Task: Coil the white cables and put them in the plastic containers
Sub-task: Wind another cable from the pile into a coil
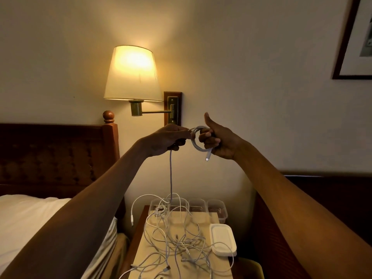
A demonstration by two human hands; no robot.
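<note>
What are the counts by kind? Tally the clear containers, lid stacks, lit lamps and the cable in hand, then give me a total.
Clear containers: 4
Lid stack: 1
Lit lamp: 1
Cable in hand: 1
Total: 7

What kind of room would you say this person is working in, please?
Probably a hotel bedroom, though that is a guess: a bed with a dark wooden headboard on the left, a lit swing-arm wall lamp above a bedside table strewn with white cables, and a framed picture on the wall.
</note>
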